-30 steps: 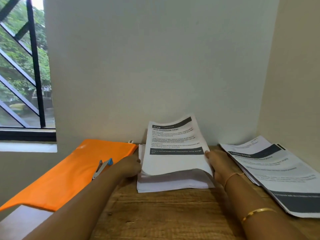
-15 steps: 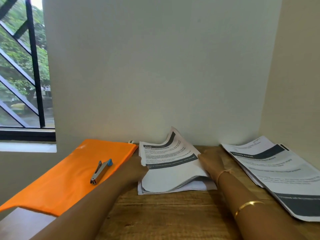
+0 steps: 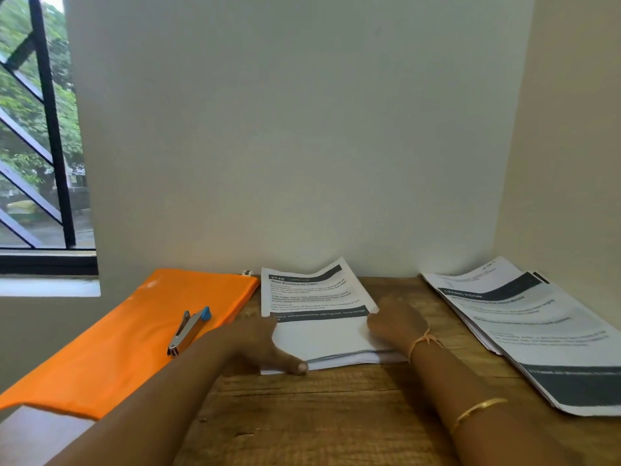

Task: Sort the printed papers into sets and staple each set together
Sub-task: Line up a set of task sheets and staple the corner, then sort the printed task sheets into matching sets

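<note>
A thick stack of printed papers (image 3: 319, 317) lies flat on the wooden table (image 3: 319, 415) against the back wall. My left hand (image 3: 258, 344) grips its near left corner, thumb on the front edge. My right hand (image 3: 393, 324) rests on the stack's right side, fingers on the top sheet. A second, fanned pile of printed sheets (image 3: 534, 327) lies at the right. A silver stapler (image 3: 190, 329) with a blue tip rests on the orange folder (image 3: 127, 334) to the left.
Walls close the table in at the back and right. A barred window (image 3: 37, 146) with a sill stands at the far left. The orange folder overhangs the table's left edge.
The upper sheets that both hands had lifted and bent have come down flat on the stack. My left hand has shifted to the near left corner, and my right hand lies on top.
</note>
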Action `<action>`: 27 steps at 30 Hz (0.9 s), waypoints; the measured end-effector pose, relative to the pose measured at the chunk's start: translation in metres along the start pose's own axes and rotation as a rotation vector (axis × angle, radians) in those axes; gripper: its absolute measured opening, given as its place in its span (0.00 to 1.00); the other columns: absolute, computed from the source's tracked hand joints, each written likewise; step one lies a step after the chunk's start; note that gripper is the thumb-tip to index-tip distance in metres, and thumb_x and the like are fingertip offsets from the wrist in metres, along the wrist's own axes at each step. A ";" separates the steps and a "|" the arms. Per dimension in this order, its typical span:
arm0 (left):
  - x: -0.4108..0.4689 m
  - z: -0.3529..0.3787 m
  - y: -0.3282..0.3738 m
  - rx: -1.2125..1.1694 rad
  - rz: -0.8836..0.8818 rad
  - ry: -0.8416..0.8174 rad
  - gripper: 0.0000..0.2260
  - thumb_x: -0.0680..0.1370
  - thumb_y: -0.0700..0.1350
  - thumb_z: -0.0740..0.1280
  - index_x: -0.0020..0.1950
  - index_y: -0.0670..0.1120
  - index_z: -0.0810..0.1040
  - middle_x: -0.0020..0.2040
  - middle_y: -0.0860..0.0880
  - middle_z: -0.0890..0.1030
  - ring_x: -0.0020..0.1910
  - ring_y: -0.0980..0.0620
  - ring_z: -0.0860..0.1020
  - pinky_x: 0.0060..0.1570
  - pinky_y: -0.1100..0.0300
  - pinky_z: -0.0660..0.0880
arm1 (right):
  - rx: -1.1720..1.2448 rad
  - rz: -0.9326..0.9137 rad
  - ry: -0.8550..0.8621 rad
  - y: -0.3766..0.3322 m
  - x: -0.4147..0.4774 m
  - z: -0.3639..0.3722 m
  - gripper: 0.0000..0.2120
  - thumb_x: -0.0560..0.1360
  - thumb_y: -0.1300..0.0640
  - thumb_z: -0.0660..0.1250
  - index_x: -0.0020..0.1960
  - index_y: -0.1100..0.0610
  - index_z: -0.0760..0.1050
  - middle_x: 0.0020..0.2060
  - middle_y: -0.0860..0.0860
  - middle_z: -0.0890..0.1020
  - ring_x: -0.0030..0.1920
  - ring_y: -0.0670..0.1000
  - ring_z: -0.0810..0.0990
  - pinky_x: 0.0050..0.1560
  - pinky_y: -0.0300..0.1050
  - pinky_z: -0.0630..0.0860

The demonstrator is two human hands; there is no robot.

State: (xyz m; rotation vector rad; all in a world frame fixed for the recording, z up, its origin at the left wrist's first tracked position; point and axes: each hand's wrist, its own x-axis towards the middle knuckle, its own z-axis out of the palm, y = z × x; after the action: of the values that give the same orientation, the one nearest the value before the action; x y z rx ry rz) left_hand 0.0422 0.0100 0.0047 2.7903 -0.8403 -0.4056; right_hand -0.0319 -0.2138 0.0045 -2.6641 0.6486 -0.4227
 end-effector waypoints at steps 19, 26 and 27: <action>-0.004 -0.007 -0.002 0.213 0.026 0.059 0.29 0.75 0.64 0.61 0.69 0.47 0.66 0.63 0.48 0.73 0.54 0.54 0.71 0.52 0.62 0.71 | -0.057 -0.083 -0.088 -0.003 -0.001 0.014 0.17 0.78 0.59 0.56 0.65 0.58 0.73 0.64 0.56 0.75 0.62 0.56 0.74 0.63 0.45 0.68; -0.005 -0.005 0.001 0.252 0.030 0.035 0.34 0.73 0.70 0.57 0.67 0.46 0.68 0.58 0.48 0.74 0.53 0.53 0.72 0.50 0.62 0.71 | -0.103 -0.069 -0.089 -0.002 -0.005 0.021 0.18 0.78 0.56 0.56 0.66 0.57 0.71 0.64 0.56 0.74 0.61 0.58 0.73 0.63 0.52 0.70; -0.005 -0.004 0.002 0.251 0.029 0.039 0.34 0.72 0.71 0.58 0.67 0.46 0.68 0.57 0.49 0.74 0.52 0.53 0.72 0.49 0.62 0.70 | -0.103 -0.057 -0.092 -0.002 -0.005 0.023 0.18 0.78 0.56 0.56 0.66 0.57 0.71 0.64 0.56 0.73 0.61 0.59 0.73 0.63 0.53 0.71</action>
State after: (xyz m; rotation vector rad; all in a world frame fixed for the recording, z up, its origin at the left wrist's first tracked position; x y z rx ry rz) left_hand 0.0391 0.0117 0.0100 2.9978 -0.9839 -0.2559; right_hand -0.0272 -0.2031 -0.0157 -2.7866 0.5831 -0.2870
